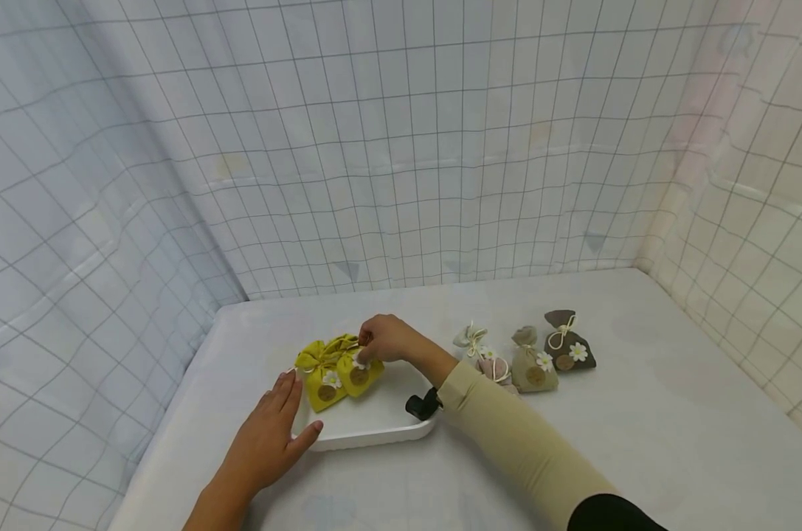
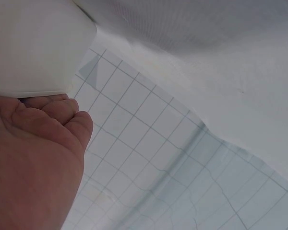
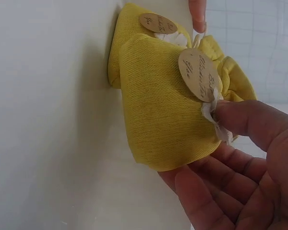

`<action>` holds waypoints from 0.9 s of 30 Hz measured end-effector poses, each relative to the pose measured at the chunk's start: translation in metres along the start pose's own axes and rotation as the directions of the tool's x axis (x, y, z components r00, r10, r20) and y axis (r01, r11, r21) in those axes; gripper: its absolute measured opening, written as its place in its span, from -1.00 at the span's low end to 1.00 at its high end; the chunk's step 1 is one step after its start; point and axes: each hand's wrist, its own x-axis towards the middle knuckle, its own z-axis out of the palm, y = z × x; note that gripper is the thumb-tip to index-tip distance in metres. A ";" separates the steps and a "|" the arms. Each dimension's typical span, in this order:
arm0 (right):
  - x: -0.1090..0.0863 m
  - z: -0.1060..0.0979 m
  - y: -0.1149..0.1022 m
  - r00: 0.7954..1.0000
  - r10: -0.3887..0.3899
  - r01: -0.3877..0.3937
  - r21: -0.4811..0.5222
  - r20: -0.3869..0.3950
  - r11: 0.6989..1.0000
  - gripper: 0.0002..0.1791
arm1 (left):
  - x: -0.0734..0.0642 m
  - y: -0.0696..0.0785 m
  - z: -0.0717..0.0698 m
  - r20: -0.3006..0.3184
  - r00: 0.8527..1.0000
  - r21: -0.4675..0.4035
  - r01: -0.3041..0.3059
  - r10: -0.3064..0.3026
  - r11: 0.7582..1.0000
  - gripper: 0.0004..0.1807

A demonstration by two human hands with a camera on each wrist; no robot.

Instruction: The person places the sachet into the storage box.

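Observation:
Two yellow drawstring pouches, each with a white flower and a round brown tag, are at the left end of a white tray [image 1: 374, 439]. My right hand [image 1: 389, 339] holds the right-hand yellow pouch [image 1: 356, 380], thumb by its flower and fingers behind it, as the right wrist view shows. The other yellow pouch [image 1: 324, 391] leans close beside it. My left hand [image 1: 268, 435] lies along the tray's left side with fingers extended. In the left wrist view, that hand's fingers [image 2: 62, 110] touch the tray's rim [image 2: 33, 92].
Right of the tray lie a pale pouch [image 1: 470, 339], a pinkish pouch [image 1: 496, 370] partly behind my sleeve, an olive-beige pouch [image 1: 535, 372] and a dark brown pouch [image 1: 569, 346]. White gridded curtains [image 1: 401, 147] enclose the table. A black wrist device [image 1: 423, 405] overlaps the tray's right end.

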 end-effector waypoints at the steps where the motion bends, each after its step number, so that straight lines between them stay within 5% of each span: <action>1: 0.000 0.001 0.000 1.000 0.001 -0.001 -0.005 0.005 1.000 -0.81 | 0.000 0.000 0.000 -0.001 1.000 0.000 -0.001 0.001 1.000 -0.09; 18: -0.005 0.000 0.000 0.999 0.043 -0.040 -0.093 0.032 0.995 -0.84 | 0.001 -0.001 0.005 -0.014 1.000 -0.007 -0.020 0.019 1.000 -0.10; 27: -0.012 -0.011 -0.003 0.999 0.046 -0.045 -0.018 0.027 0.999 -0.77 | 0.000 -0.002 0.003 -0.011 1.000 -0.010 -0.015 0.015 1.000 -0.10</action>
